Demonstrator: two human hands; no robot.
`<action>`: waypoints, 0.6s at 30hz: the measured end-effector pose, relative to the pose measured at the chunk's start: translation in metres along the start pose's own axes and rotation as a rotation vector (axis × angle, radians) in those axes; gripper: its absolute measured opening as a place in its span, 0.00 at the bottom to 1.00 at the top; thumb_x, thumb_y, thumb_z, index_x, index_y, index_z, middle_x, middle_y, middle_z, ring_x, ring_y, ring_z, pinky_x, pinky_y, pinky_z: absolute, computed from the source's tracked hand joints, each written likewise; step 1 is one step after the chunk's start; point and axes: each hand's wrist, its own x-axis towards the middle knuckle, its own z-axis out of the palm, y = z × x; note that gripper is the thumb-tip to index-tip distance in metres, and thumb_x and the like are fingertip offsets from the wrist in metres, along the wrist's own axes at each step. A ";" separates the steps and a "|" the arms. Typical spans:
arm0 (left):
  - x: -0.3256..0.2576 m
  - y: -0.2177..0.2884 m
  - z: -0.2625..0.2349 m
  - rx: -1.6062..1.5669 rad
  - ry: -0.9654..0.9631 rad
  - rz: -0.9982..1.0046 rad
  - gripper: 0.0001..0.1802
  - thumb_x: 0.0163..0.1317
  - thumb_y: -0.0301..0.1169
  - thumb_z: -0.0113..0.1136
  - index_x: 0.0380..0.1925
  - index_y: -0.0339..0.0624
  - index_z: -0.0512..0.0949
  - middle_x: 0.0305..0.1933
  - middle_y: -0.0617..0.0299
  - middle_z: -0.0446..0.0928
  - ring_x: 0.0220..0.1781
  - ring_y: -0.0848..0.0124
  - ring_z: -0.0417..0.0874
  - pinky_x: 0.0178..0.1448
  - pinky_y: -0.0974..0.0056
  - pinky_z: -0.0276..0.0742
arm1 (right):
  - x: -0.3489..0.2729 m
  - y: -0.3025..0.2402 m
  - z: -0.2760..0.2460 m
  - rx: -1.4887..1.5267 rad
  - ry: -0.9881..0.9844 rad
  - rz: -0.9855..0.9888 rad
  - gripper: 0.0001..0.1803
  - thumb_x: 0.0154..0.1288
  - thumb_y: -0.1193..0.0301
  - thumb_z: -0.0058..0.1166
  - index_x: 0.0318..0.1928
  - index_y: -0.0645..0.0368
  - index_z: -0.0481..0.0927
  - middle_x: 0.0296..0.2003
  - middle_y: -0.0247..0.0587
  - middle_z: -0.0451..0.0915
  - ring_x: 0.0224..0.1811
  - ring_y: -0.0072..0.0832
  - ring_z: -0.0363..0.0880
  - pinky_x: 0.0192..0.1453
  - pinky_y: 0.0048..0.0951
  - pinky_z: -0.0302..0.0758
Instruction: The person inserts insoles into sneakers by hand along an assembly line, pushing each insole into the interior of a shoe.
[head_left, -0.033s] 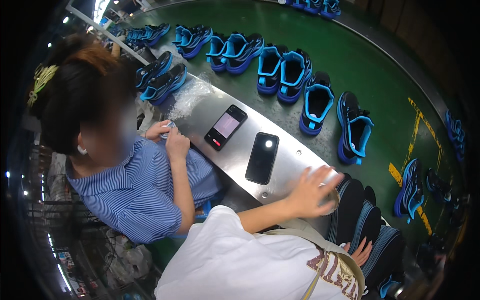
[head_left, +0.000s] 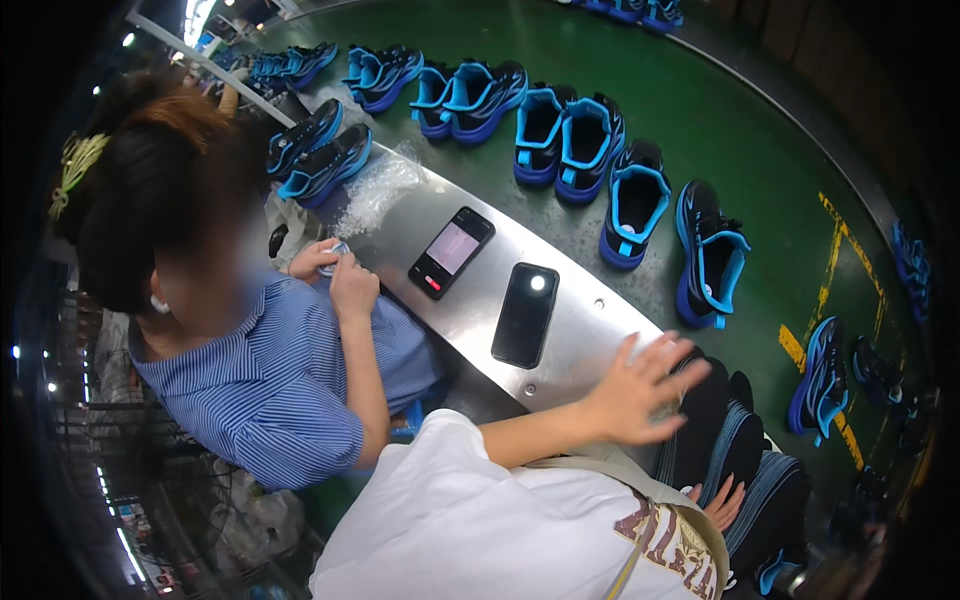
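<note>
My left hand [head_left: 640, 395] is raised with its fingers spread, slightly blurred, over the metal ledge's right end, beside stacks of dark insoles [head_left: 697, 425]. Nothing shows in its grasp. Lower right, my right hand [head_left: 722, 507] rests against the insoles, fingers stretched apart; its palm is hidden behind my apron and shirt. The stacked insoles [head_left: 772, 505] on its right show blue-grey layered edges. Beyond my left hand stands a black and blue sneaker [head_left: 708, 262], opening upward. A dark phone [head_left: 524, 316] lies on the metal ledge left of my left hand.
A co-worker in a striped blue shirt [head_left: 270, 385] sits at left, fingering a small object. A second phone [head_left: 452, 252], screen lit, and crumpled clear plastic [head_left: 385, 188] lie on the metal ledge [head_left: 590, 335]. Several sneakers [head_left: 588, 148] line the green belt [head_left: 720, 130].
My left hand has shifted a little to the right, closer over the insoles. A round, pale object that partly showed beneath it is now hidden. My right hand stays in place.
</note>
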 end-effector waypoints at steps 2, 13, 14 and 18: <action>0.014 0.020 -0.006 0.032 0.094 0.350 0.40 0.49 0.52 0.53 0.62 0.50 0.56 0.66 0.49 0.51 0.68 0.55 0.50 0.61 0.36 0.44 | -0.001 -0.001 -0.004 -0.009 -0.004 0.006 0.26 0.60 0.59 0.46 0.57 0.57 0.66 0.58 0.50 0.62 0.61 0.45 0.59 0.61 0.42 0.57; 0.009 -0.002 0.055 0.099 -0.142 0.221 0.34 0.45 0.50 0.54 0.51 0.41 0.67 0.57 0.47 0.62 0.59 0.49 0.59 0.56 0.36 0.52 | 0.003 0.006 -0.007 -0.002 -0.023 0.023 0.23 0.62 0.64 0.45 0.56 0.59 0.66 0.58 0.52 0.62 0.60 0.47 0.60 0.60 0.43 0.58; 0.010 -0.001 0.055 0.097 -0.146 0.219 0.34 0.45 0.50 0.54 0.51 0.41 0.67 0.57 0.47 0.62 0.59 0.49 0.59 0.56 0.36 0.52 | 0.003 0.007 -0.005 0.015 -0.009 0.026 0.22 0.62 0.64 0.44 0.56 0.59 0.66 0.58 0.51 0.62 0.60 0.47 0.60 0.60 0.43 0.58; 0.010 0.002 0.051 0.075 -0.135 0.207 0.31 0.44 0.49 0.55 0.46 0.40 0.69 0.50 0.50 0.65 0.53 0.52 0.63 0.52 0.43 0.59 | 0.000 0.010 -0.005 -0.006 -0.010 0.023 0.22 0.63 0.65 0.44 0.56 0.59 0.66 0.57 0.51 0.62 0.60 0.47 0.60 0.60 0.44 0.59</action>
